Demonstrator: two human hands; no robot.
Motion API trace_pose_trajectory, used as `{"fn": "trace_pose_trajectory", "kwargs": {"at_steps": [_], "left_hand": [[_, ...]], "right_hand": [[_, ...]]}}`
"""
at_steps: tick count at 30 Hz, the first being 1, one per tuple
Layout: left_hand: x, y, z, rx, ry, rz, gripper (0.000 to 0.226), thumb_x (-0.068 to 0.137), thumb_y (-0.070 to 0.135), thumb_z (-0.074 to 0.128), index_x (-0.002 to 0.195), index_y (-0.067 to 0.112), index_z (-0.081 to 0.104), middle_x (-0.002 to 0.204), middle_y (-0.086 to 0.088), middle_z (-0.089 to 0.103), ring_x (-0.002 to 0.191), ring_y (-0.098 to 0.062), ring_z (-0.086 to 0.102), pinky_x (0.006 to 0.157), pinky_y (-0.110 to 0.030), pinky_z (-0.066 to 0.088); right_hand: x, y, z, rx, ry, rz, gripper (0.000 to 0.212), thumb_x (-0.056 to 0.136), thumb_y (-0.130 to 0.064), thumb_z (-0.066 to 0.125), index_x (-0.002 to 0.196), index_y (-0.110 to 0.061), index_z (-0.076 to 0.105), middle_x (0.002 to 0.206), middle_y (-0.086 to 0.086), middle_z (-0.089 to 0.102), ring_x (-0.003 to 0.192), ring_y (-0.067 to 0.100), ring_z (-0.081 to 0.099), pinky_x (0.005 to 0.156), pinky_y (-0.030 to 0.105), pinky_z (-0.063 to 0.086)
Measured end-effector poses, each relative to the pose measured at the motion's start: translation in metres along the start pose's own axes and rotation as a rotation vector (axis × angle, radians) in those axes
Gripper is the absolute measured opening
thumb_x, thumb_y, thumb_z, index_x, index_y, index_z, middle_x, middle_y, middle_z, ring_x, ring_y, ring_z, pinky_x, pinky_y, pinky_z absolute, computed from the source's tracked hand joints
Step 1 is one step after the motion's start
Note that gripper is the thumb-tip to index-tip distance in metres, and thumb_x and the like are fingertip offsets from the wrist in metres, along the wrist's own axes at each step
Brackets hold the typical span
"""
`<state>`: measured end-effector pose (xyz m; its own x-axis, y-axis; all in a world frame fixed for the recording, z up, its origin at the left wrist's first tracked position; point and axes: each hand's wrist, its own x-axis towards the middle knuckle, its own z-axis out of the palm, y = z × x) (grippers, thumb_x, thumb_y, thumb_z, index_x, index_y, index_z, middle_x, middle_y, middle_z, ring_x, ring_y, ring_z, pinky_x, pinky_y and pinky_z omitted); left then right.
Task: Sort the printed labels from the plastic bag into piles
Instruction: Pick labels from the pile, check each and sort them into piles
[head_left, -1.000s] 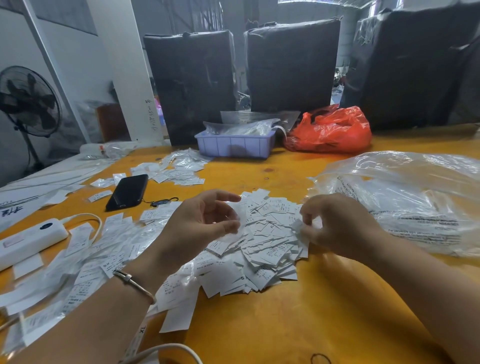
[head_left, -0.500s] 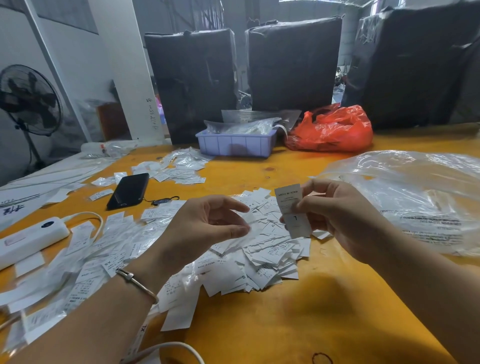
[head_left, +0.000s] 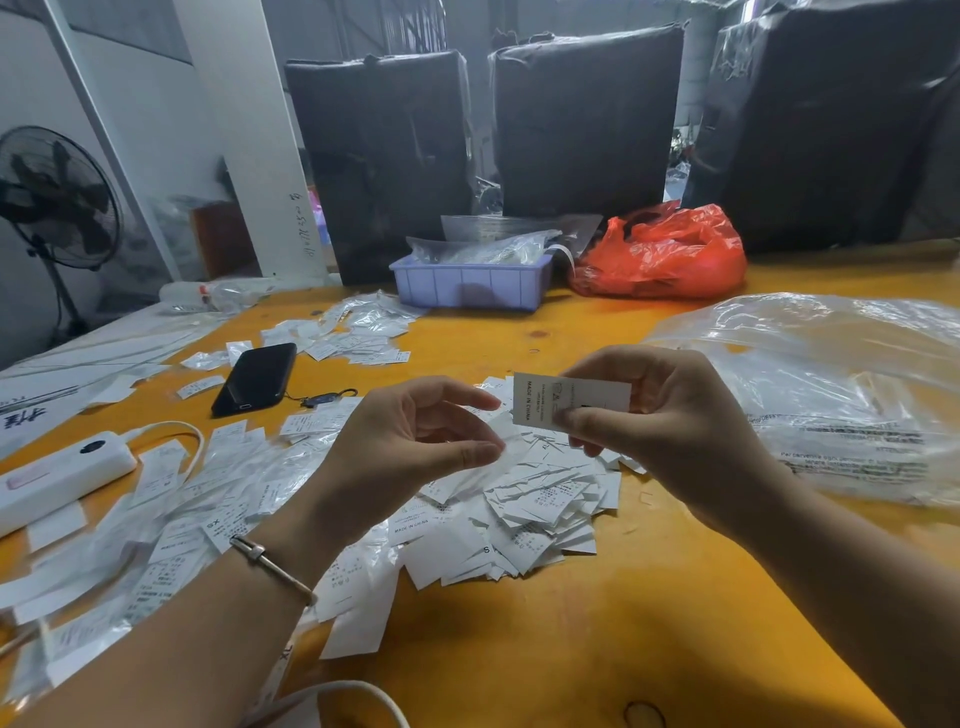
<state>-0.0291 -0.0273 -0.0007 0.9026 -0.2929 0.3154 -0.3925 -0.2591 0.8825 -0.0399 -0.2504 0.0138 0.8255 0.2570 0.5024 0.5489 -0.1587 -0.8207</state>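
Nearest you, the loose heap of labels (head_left: 519, 499) lies on the yellow table (head_left: 649, 623). Above it, your right hand (head_left: 670, 431) pinches one label (head_left: 569, 400), long axis running left to right, its free end pointing toward your left hand (head_left: 410, 441), whose fingers curve around nothing. Farther right lies the plastic bag (head_left: 841, 384).

Near table (head_left: 597, 649) bare — labels (head_left: 519, 509) crowd centre.
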Motion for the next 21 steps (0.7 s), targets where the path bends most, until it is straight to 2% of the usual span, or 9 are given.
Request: {"fn": "trace_pose_trajectory", "kwargs": {"at_steps": [9, 13, 18, 21], "left_hand": [[-0.0002, 0.0005, -0.0012, 0.012, 0.014, 0.026, 0.042, 0.064, 0.028, 0.081, 0.103, 0.020, 0.069, 0.088, 0.000, 0.077, 0.088, -0.016, 0.074, 0.083, -0.024, 0.058], [-0.0004, 0.0009, -0.0011, 0.018, 0.012, 0.028, 0.041, 0.064, 0.029, 0.081, 0.102, 0.020, 0.069, 0.088, 0.000, 0.077, 0.089, -0.017, 0.074, 0.083, -0.026, 0.058], [-0.0005, 0.0004, -0.0002, 0.025, -0.024, -0.003, 0.038, 0.066, 0.024, 0.080, 0.101, 0.015, 0.068, 0.087, 0.000, 0.077, 0.092, -0.018, 0.073, 0.075, -0.026, 0.060], [-0.0009, 0.0005, 0.0013, 0.041, -0.039, -0.006, 0.037, 0.066, 0.025, 0.079, 0.100, 0.015, 0.068, 0.088, 0.001, 0.077, 0.092, -0.018, 0.073, 0.078, -0.028, 0.060]], "right_hand": [[-0.0011, 0.0026, 0.0011, -0.040, -0.047, 0.030, 0.019, 0.076, 0.005, 0.072, 0.090, -0.008, 0.071, 0.076, 0.011, 0.070, 0.056, 0.007, 0.062, 0.051, 0.016, 0.049], [-0.0008, 0.0018, 0.0002, -0.047, -0.067, 0.066, 0.020, 0.076, 0.004, 0.073, 0.090, -0.010, 0.071, 0.077, 0.009, 0.071, 0.057, 0.009, 0.063, 0.053, 0.020, 0.052], [-0.0004, 0.0010, 0.0018, -0.091, -0.171, 0.161, 0.020, 0.076, 0.006, 0.069, 0.088, -0.010, 0.072, 0.077, 0.011, 0.070, 0.058, 0.014, 0.062, 0.055, 0.027, 0.054], [0.0007, 0.0019, 0.0032, -0.134, -0.181, 0.221, 0.020, 0.077, 0.005, 0.068, 0.086, -0.012, 0.073, 0.075, 0.012, 0.070, 0.056, 0.013, 0.061, 0.055, 0.030, 0.055]]}}
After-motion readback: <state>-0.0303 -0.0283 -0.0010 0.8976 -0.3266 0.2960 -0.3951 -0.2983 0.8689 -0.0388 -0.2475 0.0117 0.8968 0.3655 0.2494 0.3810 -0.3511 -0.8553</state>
